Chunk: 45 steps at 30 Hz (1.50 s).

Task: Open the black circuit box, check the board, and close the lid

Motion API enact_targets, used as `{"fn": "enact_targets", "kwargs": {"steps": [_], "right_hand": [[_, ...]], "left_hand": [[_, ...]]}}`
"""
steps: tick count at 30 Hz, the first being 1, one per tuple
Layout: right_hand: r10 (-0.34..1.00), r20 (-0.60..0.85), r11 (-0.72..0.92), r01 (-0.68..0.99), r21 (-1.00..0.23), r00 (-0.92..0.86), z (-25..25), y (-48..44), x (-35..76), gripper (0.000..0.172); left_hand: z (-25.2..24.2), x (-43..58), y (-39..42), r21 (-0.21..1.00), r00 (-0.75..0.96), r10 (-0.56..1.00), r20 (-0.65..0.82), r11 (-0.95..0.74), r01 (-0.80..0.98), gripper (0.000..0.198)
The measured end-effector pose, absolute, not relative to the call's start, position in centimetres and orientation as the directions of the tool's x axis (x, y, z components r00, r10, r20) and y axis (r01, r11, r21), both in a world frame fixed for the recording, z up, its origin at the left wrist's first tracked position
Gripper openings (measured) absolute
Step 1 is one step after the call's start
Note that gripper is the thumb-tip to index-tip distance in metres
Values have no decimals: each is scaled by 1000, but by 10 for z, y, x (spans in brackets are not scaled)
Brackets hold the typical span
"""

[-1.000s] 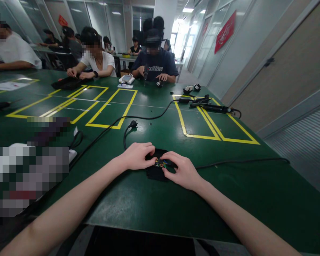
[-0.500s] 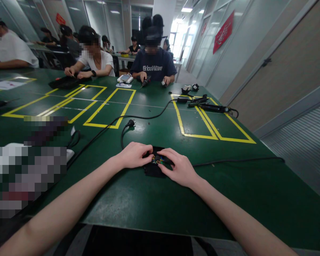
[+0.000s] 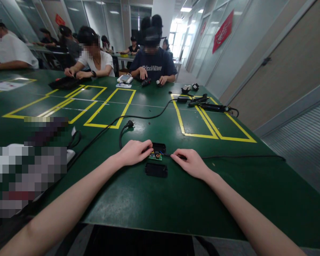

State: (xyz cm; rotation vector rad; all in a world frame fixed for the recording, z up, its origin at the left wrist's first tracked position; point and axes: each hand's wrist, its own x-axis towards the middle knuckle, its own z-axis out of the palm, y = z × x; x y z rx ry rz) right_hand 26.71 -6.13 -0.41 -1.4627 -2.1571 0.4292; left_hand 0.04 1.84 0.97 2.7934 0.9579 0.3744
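A small green circuit board (image 3: 156, 156) with a copper-coloured ring coil is in front of me. My left hand (image 3: 134, 153) pinches the board's left end, and its fingertips partly hide it. One black case half (image 3: 160, 147) lies just behind the board. The other case half (image 3: 156, 170) rests on the table nearer to me. My right hand (image 3: 190, 162), right of the board, has its fingers closed on the black cable (image 3: 229, 156); this cable runs off to the right. Beyond my left hand lies a black power plug (image 3: 130, 123) on a short cord.
Yellow tape rectangles (image 3: 200, 136) mark the green table (image 3: 117, 206). A long black cord (image 3: 101, 131) crosses it from the left. Black tools with a cord (image 3: 213, 107) lie at the far right. Several people (image 3: 153, 64) sit opposite; one has a drill (image 3: 145, 82).
My right hand has moved right, off the board and onto the cable. The board and both case halves now show apart. My left hand stays almost in place.
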Motion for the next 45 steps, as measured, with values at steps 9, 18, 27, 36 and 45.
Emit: {"fn": "enact_targets", "kwargs": {"steps": [9,18,27,36,45], "right_hand": [[936,207,352,786,-508,-285,-4,-62,266,40],[955,166,298,802,-517,-247,-4,-62,263,45],[997,-6,71,958,-277,-76,5,-63,259,62],[998,-52,-44,954,-298,30,11,-61,267,62],[999,36,18,908,-419,-3,2,-61,272,69]], "left_hand": [[10,2,20,154,694,705,146,-709,689,50],[15,3,22,145,550,832,70,-554,820,64],[31,10,17,27,347,931,-116,-347,938,65],[32,6,18,15,348,925,-150,-350,937,64],[28,1,24,212,390,913,-120,-360,908,55]]}}
